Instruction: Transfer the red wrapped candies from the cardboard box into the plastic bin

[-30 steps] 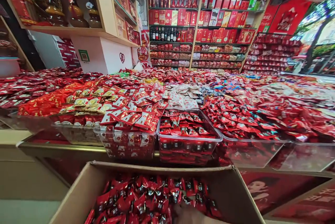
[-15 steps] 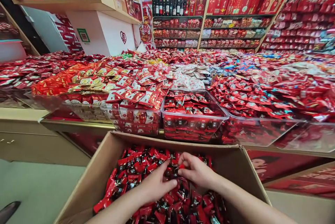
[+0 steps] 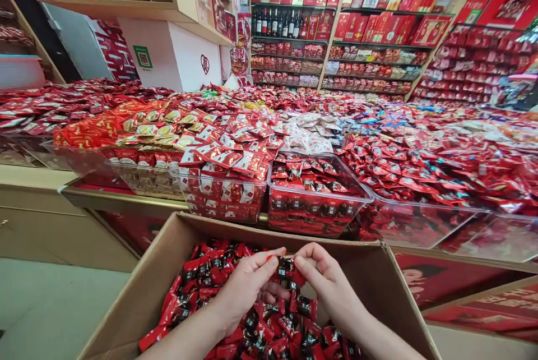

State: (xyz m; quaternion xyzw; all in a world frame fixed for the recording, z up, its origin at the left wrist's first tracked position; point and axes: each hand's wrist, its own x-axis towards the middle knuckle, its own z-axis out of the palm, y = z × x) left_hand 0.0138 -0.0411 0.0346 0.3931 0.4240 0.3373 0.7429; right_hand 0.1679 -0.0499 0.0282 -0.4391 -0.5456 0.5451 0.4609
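A red and black wrapped candy (image 3: 286, 267) is stretched between my two hands above an open cardboard box. My left hand (image 3: 252, 281) pinches one end of the wrapper between thumb and forefinger. The other end is gripped by my right hand (image 3: 325, 278), its fingers curled in. Below them, many loose candies (image 3: 216, 270) of the same red and black kind fill the cardboard box (image 3: 370, 270). Some bare box bottom shows under my right hand.
Just beyond the box, a clear plastic bin (image 3: 319, 203) holds similar candies. Beside it stands another bin (image 3: 222, 197) of red and white packets. Heaped sweets (image 3: 399, 164) spread to the right. Shelves (image 3: 332, 29) with boxes and bottles (image 3: 277, 23) line the back.
My hands have risen from the candies and now hold one wrapped candy between them. My left hand has closed to a pinch. The view has shifted slightly.
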